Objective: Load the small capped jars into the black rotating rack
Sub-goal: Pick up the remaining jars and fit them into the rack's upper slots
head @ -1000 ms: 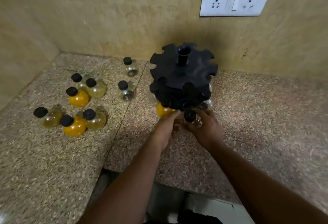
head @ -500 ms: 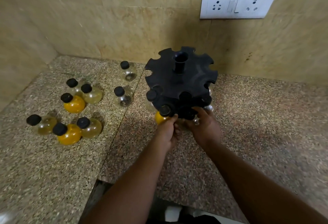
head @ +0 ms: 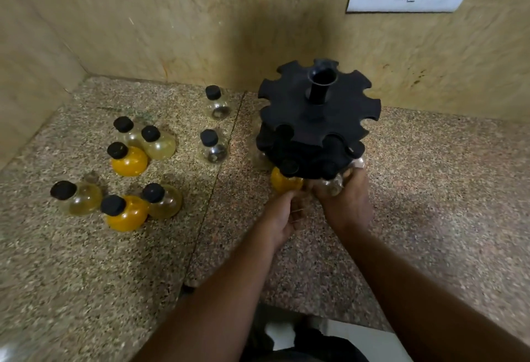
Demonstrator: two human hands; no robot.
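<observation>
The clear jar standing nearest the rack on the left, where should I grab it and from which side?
Take the clear jar by its round glass belly, just under the black cap, probably reaching in from the front. It stands upright with open counter in front, and the narrow neck must stay free to slide into a notch of the rack.

I see two bare forearms entering from six o'clock, no sleeves, watches or rings visible. The left hand (head: 279,218) and right hand (head: 345,204) are ungloved. Dark clothing shows faintly at six o'clock, blurred.
</observation>
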